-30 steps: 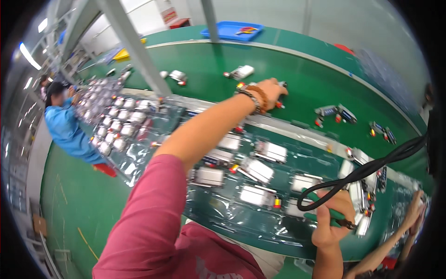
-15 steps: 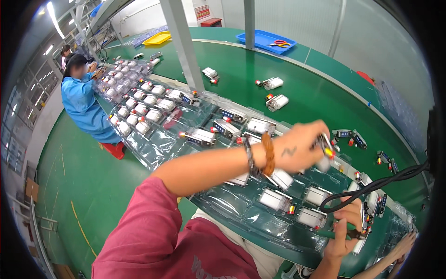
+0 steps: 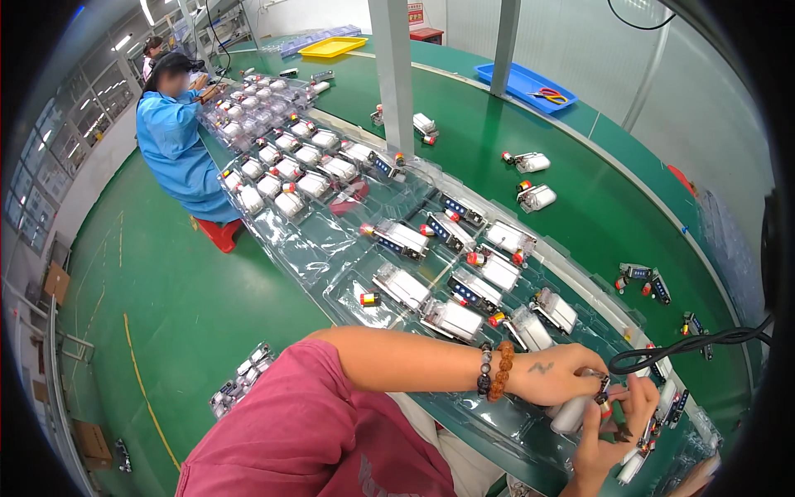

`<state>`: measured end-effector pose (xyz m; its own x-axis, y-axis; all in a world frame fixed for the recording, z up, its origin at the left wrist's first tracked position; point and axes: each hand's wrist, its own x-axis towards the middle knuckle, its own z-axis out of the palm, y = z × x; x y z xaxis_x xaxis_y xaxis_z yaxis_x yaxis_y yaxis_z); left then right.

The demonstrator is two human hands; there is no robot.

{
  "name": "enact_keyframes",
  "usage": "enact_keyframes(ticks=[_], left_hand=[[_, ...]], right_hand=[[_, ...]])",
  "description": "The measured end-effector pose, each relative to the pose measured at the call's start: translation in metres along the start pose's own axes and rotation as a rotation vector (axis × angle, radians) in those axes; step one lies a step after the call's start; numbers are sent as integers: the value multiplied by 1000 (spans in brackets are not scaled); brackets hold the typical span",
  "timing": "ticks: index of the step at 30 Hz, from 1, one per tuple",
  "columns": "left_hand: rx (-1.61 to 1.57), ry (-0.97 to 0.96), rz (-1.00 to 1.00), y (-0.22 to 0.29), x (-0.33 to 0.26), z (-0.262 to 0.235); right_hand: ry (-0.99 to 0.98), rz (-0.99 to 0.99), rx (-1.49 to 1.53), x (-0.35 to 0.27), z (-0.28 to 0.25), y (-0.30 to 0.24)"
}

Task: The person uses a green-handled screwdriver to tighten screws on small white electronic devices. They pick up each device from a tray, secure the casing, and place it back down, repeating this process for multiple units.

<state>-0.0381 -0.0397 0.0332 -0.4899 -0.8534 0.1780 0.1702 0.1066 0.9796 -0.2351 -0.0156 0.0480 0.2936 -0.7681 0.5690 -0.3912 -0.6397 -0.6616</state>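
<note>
- Wore a creased, maroon-red shirt (image 3: 265,439), with a short left sleeve (image 3: 310,373).
- Carried a pale, faint print (image 3: 377,482) low on its front, partly cut off.
- Wore two beaded bracelets: one black-and-grey bracelet (image 3: 484,369), one brown bracelet (image 3: 500,371) nearer the left hand (image 3: 563,374).
- Bore a dark, zigzag mark (image 3: 542,368) there.
- Had on off-white trousers (image 3: 464,451).

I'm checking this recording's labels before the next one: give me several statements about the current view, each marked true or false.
1. The left hand and right hand meet at a white part. True.
2. The bracelets are on the right arm. False: the left arm.
3. The person in blue sits on a red stool. True.
4. The yellow tray lies on the floor. False: on a green counter.
</note>
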Motion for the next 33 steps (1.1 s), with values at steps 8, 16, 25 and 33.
enact_keyframes(ticks=[8, 16, 25, 33], left_hand=[[1, 109, 94, -28, -7, 6], [184, 93, 13, -3, -26, -12], [-92, 106, -149, 4, -34, 3], [-192, 100, -39, -1, -37, 4]], right_hand=[[-41, 131, 188, -7, 2, 7], [-18, 230, 430, 7, 10, -1], [-150, 140, 468, 16, -4, 3], [-160, 125, 323, 17, 0, -2]])
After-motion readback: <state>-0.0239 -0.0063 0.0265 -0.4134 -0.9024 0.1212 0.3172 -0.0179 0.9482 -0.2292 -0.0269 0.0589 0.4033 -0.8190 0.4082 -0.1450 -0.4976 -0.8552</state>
